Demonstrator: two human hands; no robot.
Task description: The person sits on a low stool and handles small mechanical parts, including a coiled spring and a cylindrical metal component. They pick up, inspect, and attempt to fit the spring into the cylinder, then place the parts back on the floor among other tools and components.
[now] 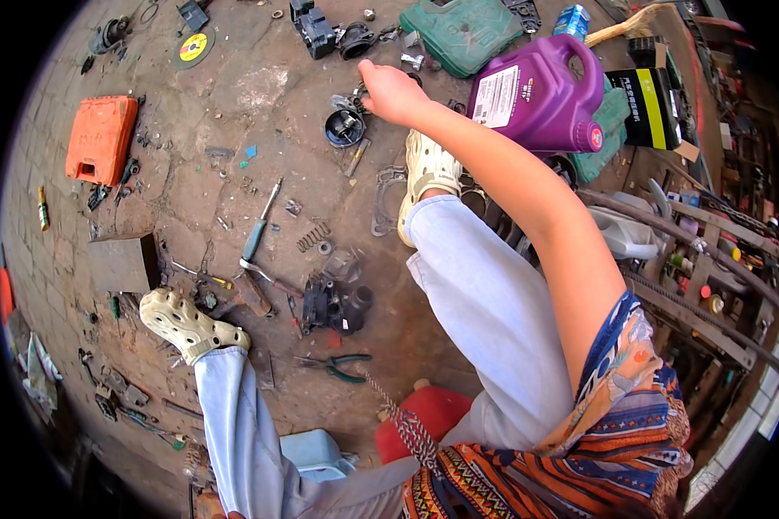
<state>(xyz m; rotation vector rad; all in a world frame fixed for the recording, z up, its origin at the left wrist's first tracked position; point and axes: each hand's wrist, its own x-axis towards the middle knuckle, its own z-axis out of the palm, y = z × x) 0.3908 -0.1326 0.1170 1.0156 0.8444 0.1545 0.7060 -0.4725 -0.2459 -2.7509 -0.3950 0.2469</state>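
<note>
My right hand [391,93] reaches far out over the ground, its fingers curled down among small dark metal parts. What they hold, if anything, is hidden behind the hand. Just below and left of it lies a round black housing [344,128] with a metal centre. A black cylindrical part [355,40] and a black boxy part [312,31] lie beyond the hand. To its right stands a purple jug [537,95] with a white label, and a green plastic case [460,33] is behind. My left hand is out of view.
Between my feet lie a screwdriver [255,238], a coil spring [314,236], a black moulded part [325,304] and green-handled pliers [342,367]. An orange case [101,138] and a metal block [124,263] are at left. A cluttered rack [710,277] stands at right.
</note>
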